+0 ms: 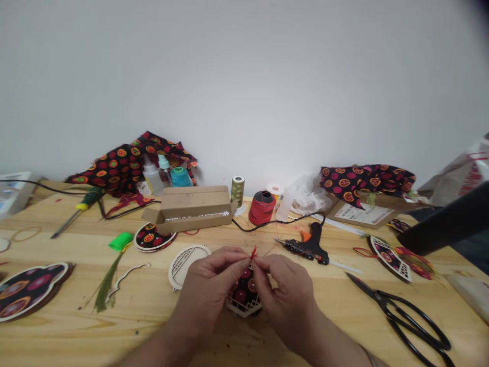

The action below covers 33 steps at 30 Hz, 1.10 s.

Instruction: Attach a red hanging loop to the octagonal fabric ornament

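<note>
My left hand and my right hand meet over the middle of the wooden table. Both pinch a thin red thread between thumb and forefinger, and its short ends stick up between the fingertips. Just below the fingers sits a small ornament with a white lattice frame and black fabric with red dots, partly hidden by my hands. A red thread spool stands behind, with a strand running towards my hands.
Black scissors lie at the right, a black glue gun behind my hands. A cardboard box, glue bottles, patterned fabric, a screwdriver, a green tassel and round ornament pieces lie around.
</note>
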Each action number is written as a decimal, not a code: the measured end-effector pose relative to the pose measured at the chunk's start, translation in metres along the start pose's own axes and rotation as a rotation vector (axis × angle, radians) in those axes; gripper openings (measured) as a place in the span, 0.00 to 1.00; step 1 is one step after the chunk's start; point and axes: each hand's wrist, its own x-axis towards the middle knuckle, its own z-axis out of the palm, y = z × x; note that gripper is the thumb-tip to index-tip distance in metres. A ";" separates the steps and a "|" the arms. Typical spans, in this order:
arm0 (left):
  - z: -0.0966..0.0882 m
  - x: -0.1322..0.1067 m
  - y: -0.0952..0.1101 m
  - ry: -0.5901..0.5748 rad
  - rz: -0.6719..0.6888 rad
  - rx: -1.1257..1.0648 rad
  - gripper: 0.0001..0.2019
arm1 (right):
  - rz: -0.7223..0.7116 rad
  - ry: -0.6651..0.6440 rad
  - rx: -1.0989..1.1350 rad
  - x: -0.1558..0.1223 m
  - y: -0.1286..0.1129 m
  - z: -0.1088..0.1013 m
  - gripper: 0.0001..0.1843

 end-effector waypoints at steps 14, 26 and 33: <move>-0.005 0.001 -0.007 0.039 0.218 0.262 0.03 | -0.333 -0.084 -0.304 -0.003 0.008 -0.003 0.08; -0.003 0.001 0.004 0.091 0.099 0.226 0.03 | 0.489 -0.208 0.434 0.011 -0.007 -0.002 0.08; -0.003 0.002 0.004 0.103 0.136 0.258 0.03 | 0.526 -0.220 0.459 0.009 -0.011 -0.003 0.08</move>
